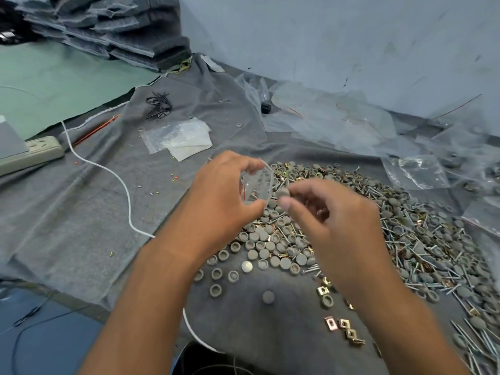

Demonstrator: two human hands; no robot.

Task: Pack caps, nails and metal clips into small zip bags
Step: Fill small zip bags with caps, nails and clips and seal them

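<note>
My left hand [219,196] holds a small clear zip bag [257,185] with its mouth spread toward the right. My right hand [341,215] pinches a grey cap [282,192] right at the bag's mouth; the hand is blurred. Below and to the right spreads a pile of grey caps [270,250], mixed with long nails [422,247]. Several brass-coloured metal clips [345,327] lie loose near the front. All of this rests on a grey cloth [113,201].
Spare empty zip bags [178,138] lie behind my left hand. More clear bags [338,123] are heaped along the wall at the right. A power strip [29,154] and white cord [119,180] are at the left, and folded grey fabric [113,31] is stacked at the back left.
</note>
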